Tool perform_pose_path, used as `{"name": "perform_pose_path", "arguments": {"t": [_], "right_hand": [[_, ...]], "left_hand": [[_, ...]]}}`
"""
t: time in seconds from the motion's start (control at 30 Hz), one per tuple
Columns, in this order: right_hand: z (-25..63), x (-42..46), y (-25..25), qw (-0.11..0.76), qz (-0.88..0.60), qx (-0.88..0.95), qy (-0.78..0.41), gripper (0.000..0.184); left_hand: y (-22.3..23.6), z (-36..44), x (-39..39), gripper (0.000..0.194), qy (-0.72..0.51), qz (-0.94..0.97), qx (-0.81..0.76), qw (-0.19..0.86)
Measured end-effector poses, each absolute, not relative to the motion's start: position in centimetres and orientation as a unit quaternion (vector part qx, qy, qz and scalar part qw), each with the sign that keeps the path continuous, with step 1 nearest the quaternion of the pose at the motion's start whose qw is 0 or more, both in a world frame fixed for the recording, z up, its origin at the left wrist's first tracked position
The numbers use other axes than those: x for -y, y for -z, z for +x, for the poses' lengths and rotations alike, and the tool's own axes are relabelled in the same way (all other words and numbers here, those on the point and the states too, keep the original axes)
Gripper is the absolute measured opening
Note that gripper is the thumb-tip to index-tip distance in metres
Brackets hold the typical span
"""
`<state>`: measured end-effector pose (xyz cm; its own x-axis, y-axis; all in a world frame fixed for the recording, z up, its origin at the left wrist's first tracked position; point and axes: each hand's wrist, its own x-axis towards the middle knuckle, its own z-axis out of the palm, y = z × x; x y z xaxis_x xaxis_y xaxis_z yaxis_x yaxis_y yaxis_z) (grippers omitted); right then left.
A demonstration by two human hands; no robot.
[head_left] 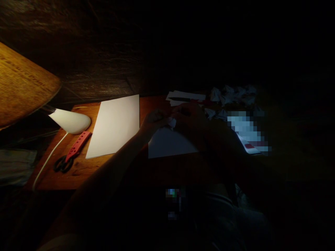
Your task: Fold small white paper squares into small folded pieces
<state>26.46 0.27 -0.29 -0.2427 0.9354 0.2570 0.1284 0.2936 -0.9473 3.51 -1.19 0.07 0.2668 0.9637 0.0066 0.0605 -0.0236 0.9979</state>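
In the dim middle of the table, my left hand [156,118] pinches a small folded piece of white paper [172,123]. Close against it, my right hand [188,114] has its fingers bent round the same piece, though deep shadow hides most of them. Below both hands lies a white sheet of paper [170,143]. To the left, a brightly lit white sheet [115,127] rests flat on the wood. Behind my hands are more paper pieces [192,95] with a slim dark tool [180,99] across them, its kind unclear.
A lamp with a wooden-looking shade [26,83] and white base [70,121] stands left on the wooden table [81,170]. Scissors [62,164] with a pink cover lie nearby. Several folded white paper shapes [227,94] sit at back right, behind a lit, blurred-out device [247,134].
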Motion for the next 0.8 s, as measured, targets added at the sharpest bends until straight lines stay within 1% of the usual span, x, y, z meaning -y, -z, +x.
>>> {"name": "perform_pose_path", "arguments": {"t": [0.1, 0.17, 0.23, 0.3, 0.4, 0.47, 0.53, 0.57, 0.6, 0.73, 0.8], "right_hand": [[26.8, -0.8, 0.6, 0.476, -0.407, 0.661, -0.414, 0.04], [27.1, -0.9, 0.6, 0.447, -0.411, 0.698, -0.38, 0.032], [27.2, -0.8, 0.6, 0.408, -0.425, 0.738, -0.329, 0.022], [27.2, -0.5, 0.5, 0.381, -0.442, 0.768, -0.264, 0.018], [27.3, 0.2, 0.2, 0.374, -0.426, 0.804, -0.179, 0.024], [27.4, 0.5, 0.0, 0.378, -0.395, 0.826, -0.139, 0.033], [27.5, 0.6, -0.2, 0.38, -0.373, 0.84, -0.102, 0.046], [27.6, 0.7, -0.3, 0.378, -0.365, 0.846, -0.086, 0.05], [27.6, 0.6, -0.4, 0.373, -0.359, 0.853, -0.072, 0.05], [27.3, 0.6, -0.5, 0.35, -0.342, 0.871, -0.04, 0.024], [27.1, 0.7, -0.3, 0.347, -0.352, 0.869, -0.037, 0.018]], "left_hand": [[-0.2, 3.3, 1.3, 0.03, -0.402, 0.608, -0.422, 0.539], [-0.4, 3.3, 1.4, 0.024, -0.388, 0.641, -0.412, 0.518], [-0.5, 3.2, 1.5, 0.022, -0.376, 0.671, -0.409, 0.491], [-0.3, 3.2, 1.4, 0.022, -0.372, 0.681, -0.418, 0.473], [0.0, 3.2, 1.1, 0.021, -0.388, 0.656, -0.45, 0.464], [0.1, 3.3, 1.0, 0.021, -0.408, 0.633, -0.474, 0.456], [-0.2, 3.3, 1.0, 0.021, -0.428, 0.614, -0.49, 0.448], [-0.4, 3.3, 1.1, 0.021, -0.438, 0.604, -0.493, 0.447], [-0.6, 3.4, 1.2, 0.02, -0.448, 0.595, -0.493, 0.449], [-0.9, 3.5, 1.6, 0.016, -0.464, 0.58, -0.482, 0.466], [-0.9, 3.5, 1.6, 0.015, -0.455, 0.602, -0.48, 0.447]]}}
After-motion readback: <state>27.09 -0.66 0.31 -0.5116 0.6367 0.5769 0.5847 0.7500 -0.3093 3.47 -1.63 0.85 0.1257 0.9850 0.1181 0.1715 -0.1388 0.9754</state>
